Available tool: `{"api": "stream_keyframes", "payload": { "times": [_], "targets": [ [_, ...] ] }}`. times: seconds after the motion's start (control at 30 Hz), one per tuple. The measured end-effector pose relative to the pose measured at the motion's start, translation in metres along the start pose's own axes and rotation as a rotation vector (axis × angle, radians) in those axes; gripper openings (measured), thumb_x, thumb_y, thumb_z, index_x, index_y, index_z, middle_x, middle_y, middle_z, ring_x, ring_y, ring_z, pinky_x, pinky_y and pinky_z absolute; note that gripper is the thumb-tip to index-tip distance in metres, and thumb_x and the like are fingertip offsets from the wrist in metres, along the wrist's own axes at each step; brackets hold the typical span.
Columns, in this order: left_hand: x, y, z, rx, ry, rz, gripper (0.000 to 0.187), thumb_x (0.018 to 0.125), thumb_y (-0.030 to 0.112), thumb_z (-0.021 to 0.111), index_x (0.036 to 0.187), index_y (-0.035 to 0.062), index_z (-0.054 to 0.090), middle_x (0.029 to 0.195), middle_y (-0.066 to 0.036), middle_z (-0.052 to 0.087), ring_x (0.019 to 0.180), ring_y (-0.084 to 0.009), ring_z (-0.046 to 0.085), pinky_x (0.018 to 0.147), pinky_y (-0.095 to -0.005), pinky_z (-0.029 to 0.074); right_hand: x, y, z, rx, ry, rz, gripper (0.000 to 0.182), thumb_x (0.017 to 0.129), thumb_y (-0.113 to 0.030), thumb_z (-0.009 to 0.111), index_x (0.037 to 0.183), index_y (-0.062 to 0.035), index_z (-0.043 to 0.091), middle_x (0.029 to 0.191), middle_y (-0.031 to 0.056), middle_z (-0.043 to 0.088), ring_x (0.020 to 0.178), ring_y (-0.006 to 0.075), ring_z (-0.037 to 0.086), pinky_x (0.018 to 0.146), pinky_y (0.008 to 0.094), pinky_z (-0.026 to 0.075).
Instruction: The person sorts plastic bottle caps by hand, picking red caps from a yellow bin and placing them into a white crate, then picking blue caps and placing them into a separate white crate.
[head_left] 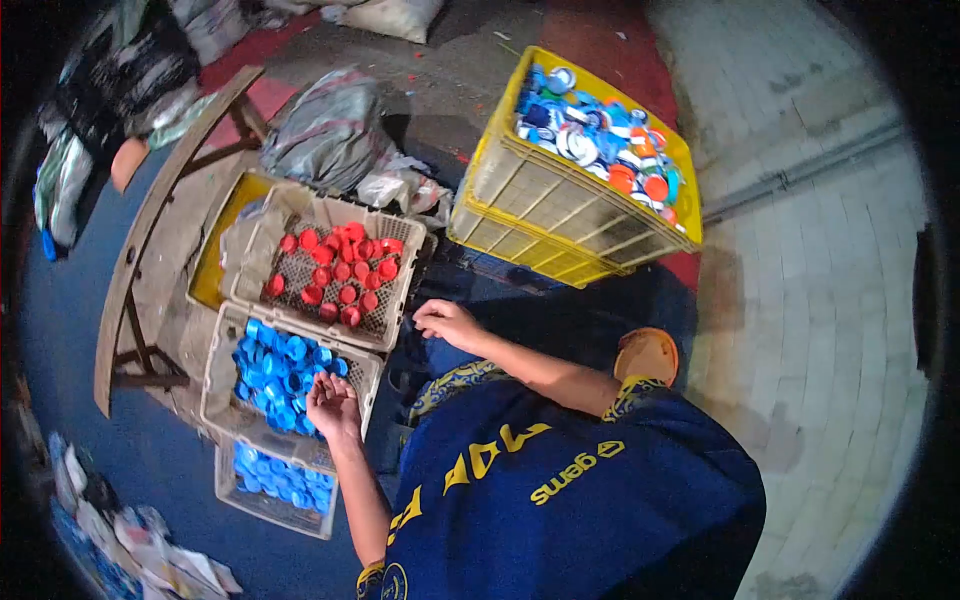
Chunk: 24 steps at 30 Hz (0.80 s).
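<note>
My left hand (335, 405) is over the right edge of a crate (215, 375) of blue caps (275, 370). Its palm faces up and its fingers are curled; whether they hold anything is too small to tell. Close to the lower right corner of a crate (395, 290) with red caps (350, 270) hovers my right hand (448, 324), its fingers bent together. Nothing can be made out between them. The red caps lie spread over the mesh bottom, while the blue caps are heaped.
A yellow crate (560, 215) full of mixed caps (590, 125) stands at the upper right. Below the blue crate sits another crate (270, 507) of blue caps. A wooden bench (135, 240), sacks (330, 125) and an orange round object (648, 357) surround me.
</note>
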<state>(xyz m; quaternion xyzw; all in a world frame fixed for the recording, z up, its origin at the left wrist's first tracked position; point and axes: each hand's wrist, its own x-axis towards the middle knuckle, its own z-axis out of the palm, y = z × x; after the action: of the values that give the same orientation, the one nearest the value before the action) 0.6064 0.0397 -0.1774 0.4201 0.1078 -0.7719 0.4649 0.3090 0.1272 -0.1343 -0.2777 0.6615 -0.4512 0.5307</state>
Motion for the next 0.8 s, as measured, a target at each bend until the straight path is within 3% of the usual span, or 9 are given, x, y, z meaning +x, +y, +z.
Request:
{"api": "stream_keyframes", "payload": {
  "times": [0.13,0.4,0.53,0.57,0.6,0.8],
  "targets": [
    [0.001,-0.027,0.055,0.149,-0.095,-0.08,0.018,0.095,0.024,0.058,0.106,0.0118,0.066,0.105,-0.001,0.073,0.095,-0.0197,0.067,0.084,-0.0367,0.052,-0.018,0.013,-0.042,0.042,0.153,-0.066,0.022,0.097,-0.021,0.064,0.106,-0.0016,0.067,0.095,0.0049,0.068,0.082,0.015,0.066,0.074,0.0302,0.055],
    [0.0,-0.106,0.096,0.235,-0.119,-0.315,0.019,0.095,0.024,0.057,0.106,0.0115,0.067,0.102,-0.002,0.073,0.091,-0.0213,0.068,0.081,-0.0397,0.055,-0.047,0.012,-0.115,-0.023,0.296,-0.092,0.021,0.097,-0.02,0.066,0.109,-0.0033,0.067,0.091,0.0019,0.066,0.08,0.0124,0.063,0.072,0.0304,0.053],
    [0.003,-0.152,0.101,0.268,-0.138,-0.351,0.018,0.094,0.024,0.058,0.104,0.0112,0.067,0.101,-0.003,0.073,0.091,-0.0225,0.068,0.081,-0.0398,0.055,-0.054,0.006,-0.153,-0.066,0.247,-0.039,0.021,0.098,-0.02,0.066,0.111,-0.003,0.066,0.097,0.0033,0.066,0.091,0.014,0.063,0.082,0.0308,0.051],
    [0.003,-0.166,0.106,0.307,-0.114,-0.339,0.018,0.094,0.024,0.058,0.104,0.0108,0.067,0.1,-0.004,0.073,0.09,-0.0231,0.067,0.081,-0.0401,0.055,-0.045,0.029,-0.165,-0.041,0.213,-0.181,0.024,0.1,-0.023,0.064,0.115,-0.0046,0.067,0.096,0.0039,0.069,0.09,0.012,0.064,0.082,0.0281,0.051],
    [0.004,-0.18,0.112,0.319,-0.106,-0.339,0.019,0.094,0.024,0.058,0.104,0.0108,0.067,0.099,-0.004,0.073,0.089,-0.0233,0.067,0.081,-0.0402,0.055,-0.05,0.018,-0.179,-0.078,0.191,-0.163,0.026,0.099,-0.023,0.065,0.116,-0.0034,0.066,0.099,0.0055,0.07,0.094,0.0136,0.065,0.085,0.0298,0.051],
    [0.0,-0.291,0.159,0.373,-0.143,-0.339,0.019,0.095,0.025,0.058,0.105,0.011,0.068,0.1,-0.003,0.072,0.092,-0.0211,0.066,0.083,-0.038,0.054,-0.07,-0.002,-0.29,-0.223,0.129,-0.245,0.03,0.098,-0.023,0.066,0.118,-0.0006,0.065,0.106,0.0092,0.072,0.092,0.0165,0.067,0.084,0.0335,0.053]
  ]
}}
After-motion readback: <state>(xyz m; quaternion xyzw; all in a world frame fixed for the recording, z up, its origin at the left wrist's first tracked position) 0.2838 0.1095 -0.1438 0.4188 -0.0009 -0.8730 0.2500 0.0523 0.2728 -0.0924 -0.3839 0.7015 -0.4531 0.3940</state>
